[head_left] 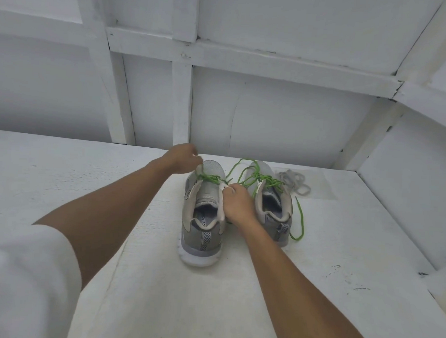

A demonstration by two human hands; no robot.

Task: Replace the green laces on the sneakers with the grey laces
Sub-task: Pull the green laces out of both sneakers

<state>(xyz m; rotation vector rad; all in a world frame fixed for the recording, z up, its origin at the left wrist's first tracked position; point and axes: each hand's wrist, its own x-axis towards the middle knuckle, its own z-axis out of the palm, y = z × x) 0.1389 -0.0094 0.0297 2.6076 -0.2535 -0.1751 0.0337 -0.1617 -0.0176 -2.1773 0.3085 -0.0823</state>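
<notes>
The green laces [211, 178] were threaded through only the toe-end eyelets of the left sneaker [202, 234], while on the right sneaker [272, 209] they lay slack in wide loops, one end trailing down that shoe's outer side onto the bench [341, 238]. The left hand [181, 158] hung over the left sneaker's toe with its fingers curled, pinching the green lace at its lowest crossing. The right hand [237, 202] pinched the top of that same sneaker's right eyelet flap between thumb and curled fingers. Both grey sneakers stood side by side near the middle of the bench's back edge, heels toward the person. On the left sneaker's insole [206, 223] only the letters "RY FO" could be read. The grey laces [294, 182] lay in a loose heap just right of the right sneaker, toward the back right corner. The bench was painted white, scuffed and chipped near its right edge, and white panelled walls [283, 112] with battens closed it in behind and at the right. A white sleeve [25, 275] covered the left upper arm
</notes>
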